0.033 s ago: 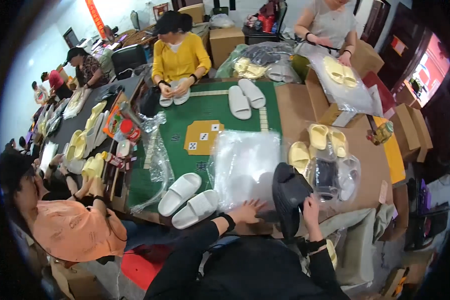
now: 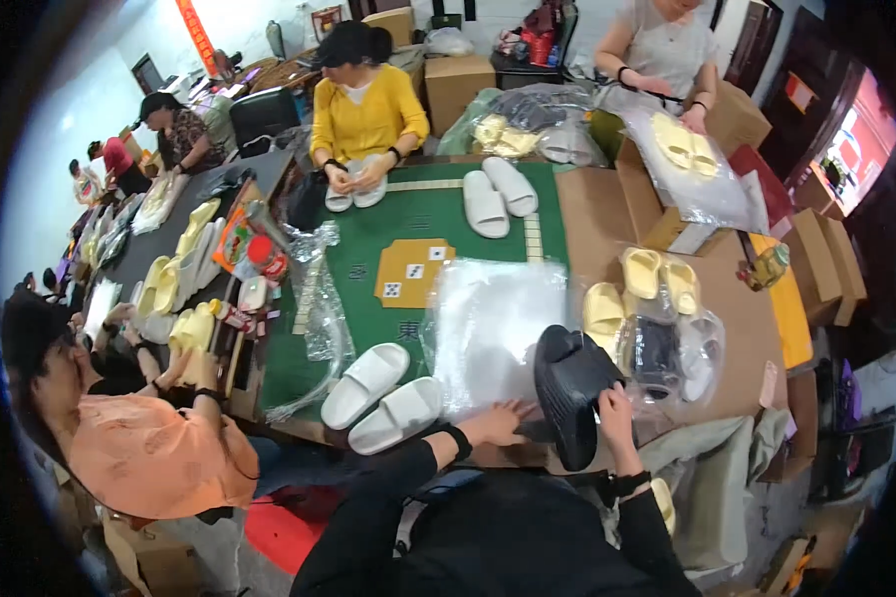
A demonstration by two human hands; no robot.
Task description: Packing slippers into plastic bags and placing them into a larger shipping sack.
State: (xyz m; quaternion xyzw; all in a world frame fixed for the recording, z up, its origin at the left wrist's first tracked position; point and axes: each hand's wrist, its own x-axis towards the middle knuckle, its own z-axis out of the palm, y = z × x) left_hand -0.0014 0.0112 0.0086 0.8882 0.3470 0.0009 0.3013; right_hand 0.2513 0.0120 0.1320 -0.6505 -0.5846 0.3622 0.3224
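My right hand [image 2: 617,410] is closed on a black slide slipper [image 2: 570,393] by the edge of its strap, holding it tilted above the table's near edge. With fingers spread, my left hand [image 2: 501,424] lies at the lower edge of a stack of clear plastic bags [image 2: 498,323]. A small dark patch beside its fingertips is too unclear to name. A pair of white slide slippers [image 2: 393,413] rests to the left of the bags, on the green table cover [image 2: 304,373].
Bagged slippers [image 2: 655,348], yellow, black and white, lie on brown cardboard [image 2: 742,328] at right. Another white pair [image 2: 500,197] is at the far side. Co-workers handle slippers across the table and at left. A red-lidded jar [image 2: 266,257] stands on the left edge.
The black slipper has tipped slightly, so that more of its upper shows. The whole view has shifted a little. My left hand remains spread in the same place.
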